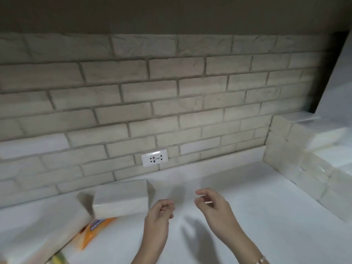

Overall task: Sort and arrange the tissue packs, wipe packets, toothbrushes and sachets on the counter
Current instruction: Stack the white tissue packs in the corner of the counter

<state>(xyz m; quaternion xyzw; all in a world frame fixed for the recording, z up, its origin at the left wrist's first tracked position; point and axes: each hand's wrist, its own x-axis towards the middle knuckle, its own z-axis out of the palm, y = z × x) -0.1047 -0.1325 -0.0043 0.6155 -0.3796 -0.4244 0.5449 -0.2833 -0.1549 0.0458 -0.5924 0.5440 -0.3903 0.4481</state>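
Left hand [161,212] hovers above the counter [257,216], fingers loosely curled, holding nothing. I see the right hand [211,204] near it, equally slack and empty. One tissue pack [121,197] lies left of them by the brick wall [171,92], an orange packet [97,228] at its near edge. Blurred stacked packs [314,178] line the right side.

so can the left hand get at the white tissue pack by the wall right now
Probably yes. The left hand holds nothing and is just right of the tissue pack, with only bare counter between them and nothing stacked on the pack.
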